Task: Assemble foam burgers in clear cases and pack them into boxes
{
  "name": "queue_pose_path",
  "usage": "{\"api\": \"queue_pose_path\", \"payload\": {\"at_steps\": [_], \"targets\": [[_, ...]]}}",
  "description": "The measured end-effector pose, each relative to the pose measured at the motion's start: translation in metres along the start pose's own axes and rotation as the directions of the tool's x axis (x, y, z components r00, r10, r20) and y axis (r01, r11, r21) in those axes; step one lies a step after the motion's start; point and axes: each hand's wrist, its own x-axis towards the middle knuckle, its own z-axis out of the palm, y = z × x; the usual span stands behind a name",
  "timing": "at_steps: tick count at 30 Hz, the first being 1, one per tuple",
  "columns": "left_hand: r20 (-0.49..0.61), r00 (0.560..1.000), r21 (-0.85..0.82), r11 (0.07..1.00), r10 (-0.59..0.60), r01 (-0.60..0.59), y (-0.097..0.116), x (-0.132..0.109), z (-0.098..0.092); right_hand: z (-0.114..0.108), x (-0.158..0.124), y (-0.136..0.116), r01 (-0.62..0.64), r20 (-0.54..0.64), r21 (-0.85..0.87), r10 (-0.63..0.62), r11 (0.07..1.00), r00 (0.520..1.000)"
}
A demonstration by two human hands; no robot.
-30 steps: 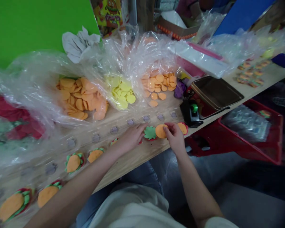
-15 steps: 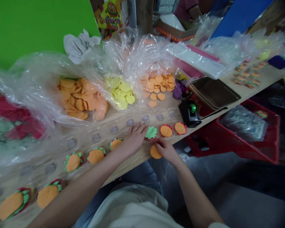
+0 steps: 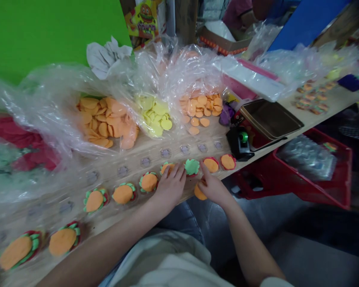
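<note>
My right hand (image 3: 214,188) pinches an orange felt disc (image 3: 200,192) at the wooden board's (image 3: 179,195) near edge. My left hand (image 3: 171,186) lies with spread fingers, its fingertips on a partly hidden felt burger piece (image 3: 166,168). Between the hands, farther back, sits a green scalloped felt piece (image 3: 192,167). To its right are orange discs on red backing (image 3: 211,164). A row of layered felt burgers (image 3: 122,194) runs left along the board, beside round clear spots (image 3: 165,152).
Clear plastic bags hold orange discs (image 3: 106,121), yellow discs (image 3: 154,115) and paler orange discs (image 3: 197,109). Behind the row stand a black tape dispenser (image 3: 238,142) and a dark tray (image 3: 271,118). A red crate (image 3: 314,167) sits below the board's right side.
My right hand has drawn the orange disc off the green piece toward the board's near edge. My left hand has shifted slightly, its fingertips now on the felt burger piece.
</note>
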Motion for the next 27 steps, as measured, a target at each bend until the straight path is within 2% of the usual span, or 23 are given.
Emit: {"api": "queue_pose_path", "payload": {"at_steps": [4,6,8,11,14,16,18,21,24,27], "targets": [[0.016,1.000,0.036,0.999,0.002,-0.002,0.000,0.000,0.002,0.005,0.003,-0.002,0.016,0.038,-0.247,-0.006,0.969,0.999],[0.024,0.999,0.033,0.999,0.021,-0.022,0.000,-0.001,0.000,0.006,0.003,-0.002,0.016,0.041,-0.307,-0.004,0.951,0.999],[0.027,0.998,0.011,0.999,0.050,-0.050,-0.002,-0.004,-0.004,0.003,0.001,0.001,0.029,0.051,-0.263,-0.016,0.964,0.999],[0.028,0.997,-0.045,0.996,0.077,-0.075,-0.009,-0.007,-0.013,-0.013,-0.003,0.006,0.050,0.033,0.013,-0.050,0.999,0.998],[0.002,0.999,-0.098,0.994,0.049,-0.048,-0.019,-0.006,-0.020,-0.025,0.004,0.009,0.085,-0.138,0.303,-0.045,0.949,0.989],[-0.015,1.000,-0.123,0.992,-0.002,0.000,-0.025,-0.004,-0.020,-0.023,0.017,0.008,0.150,-0.260,0.398,-0.045,0.905,0.964],[-0.016,0.999,-0.141,0.989,-0.049,0.046,-0.028,-0.003,-0.018,-0.014,0.034,0.006,0.193,-0.330,0.398,-0.057,0.897,0.942],[-0.005,0.998,-0.155,0.986,-0.064,0.063,-0.027,-0.004,-0.012,0.001,0.053,0.004,0.202,-0.381,0.265,-0.090,0.943,0.920],[-0.008,0.998,-0.162,0.985,-0.054,0.052,-0.020,-0.007,-0.008,0.008,0.059,0.005,0.220,-0.419,0.138,-0.145,0.966,0.896],[-0.019,0.998,-0.152,0.987,-0.061,0.058,-0.012,-0.006,-0.005,0.009,0.056,0.007,0.242,-0.441,0.146,-0.156,0.959,0.884]]}}
